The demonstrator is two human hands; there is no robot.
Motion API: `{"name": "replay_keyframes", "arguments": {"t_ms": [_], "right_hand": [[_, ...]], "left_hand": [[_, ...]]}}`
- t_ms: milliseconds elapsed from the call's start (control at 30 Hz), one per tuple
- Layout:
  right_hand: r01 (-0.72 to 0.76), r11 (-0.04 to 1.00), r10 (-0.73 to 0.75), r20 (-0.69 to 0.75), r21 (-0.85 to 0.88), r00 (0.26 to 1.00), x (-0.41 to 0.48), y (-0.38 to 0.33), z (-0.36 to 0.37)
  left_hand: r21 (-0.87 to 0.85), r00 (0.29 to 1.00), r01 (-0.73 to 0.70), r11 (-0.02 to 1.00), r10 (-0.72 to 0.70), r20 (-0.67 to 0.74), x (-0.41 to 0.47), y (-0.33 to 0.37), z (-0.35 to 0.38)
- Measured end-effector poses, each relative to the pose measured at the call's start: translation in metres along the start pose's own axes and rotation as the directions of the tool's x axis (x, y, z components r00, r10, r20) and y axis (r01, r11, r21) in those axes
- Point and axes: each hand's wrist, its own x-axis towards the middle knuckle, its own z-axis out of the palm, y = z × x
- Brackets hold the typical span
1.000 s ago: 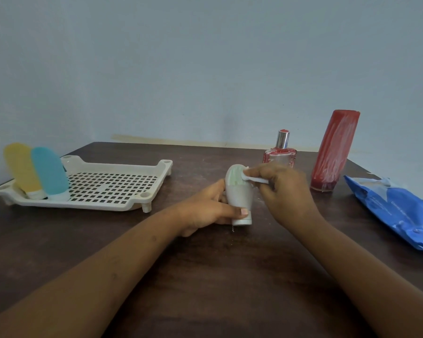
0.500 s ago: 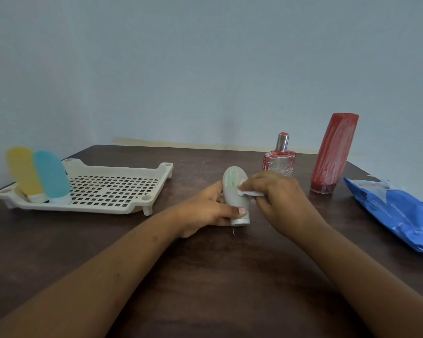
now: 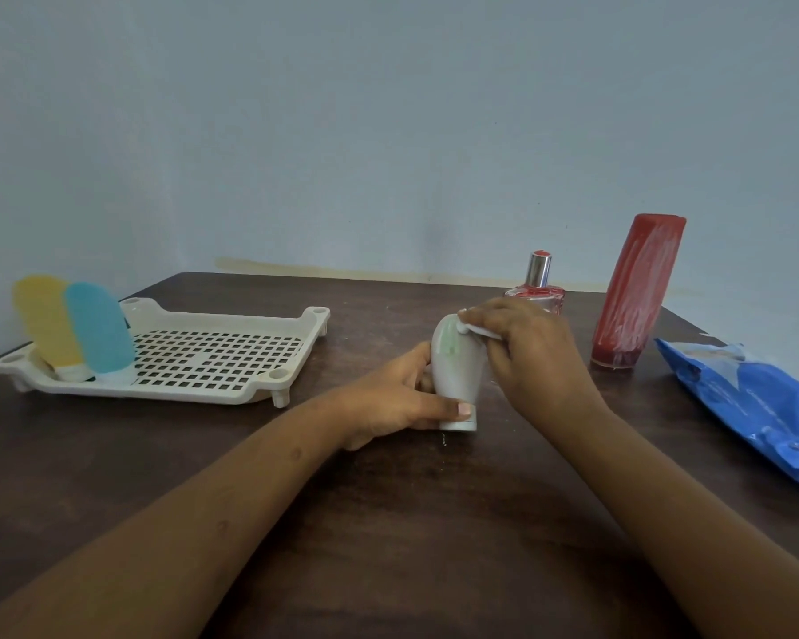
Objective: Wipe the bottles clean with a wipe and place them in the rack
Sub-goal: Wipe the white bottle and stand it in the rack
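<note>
Your left hand (image 3: 388, 398) grips the white bottle (image 3: 457, 366) low, thumb across its cap end; your right hand (image 3: 531, 357) pinches a wipe (image 3: 473, 327) against its rounded top. The bottle stands upright, cap down, at the table (image 3: 388, 523). The rack (image 3: 213, 357) lies well left, nearer your left hand. I can read no label.

We are looking through a single wide-angle camera worn on the head, facing forward and tilting down across the dark table (image 3: 411, 523) toward the pale wall (image 3: 388, 131). We are viewing from close in (the left forearm (image 3: 204, 523) and right forearm (image 3: 688, 546) are entering from the bottom edge), taking in the rack (image 3: 218, 357) at left and the blue pack (image 3: 748, 408) at right.
</note>
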Motion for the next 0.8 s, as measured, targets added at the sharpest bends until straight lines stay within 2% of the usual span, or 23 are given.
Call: {"name": "replay_keyframes", "arguments": {"t_ms": [367,600,800], "right_hand": [[0.131,0.989,-0.121,0.146,-0.062,0.982,-0.015,-0.008,-0.002],[0.249,0.959,-0.216,0.217,-0.136,0.952,-0.019,-0.010,-0.002],[0.192,0.971,-0.181,0.088,-0.141,0.979,-0.015,-0.006,-0.004]], "left_hand": [[-0.108,1.000,-0.008,0.994,0.006,-0.016,-0.001,-0.001,0.001],[-0.120,1.000,-0.016,0.993,0.016,-0.006,-0.001,-0.002,-0.001],[-0.066,1.000,-0.017,0.998,0.018,0.020,-0.001,0.000,0.000]]}}
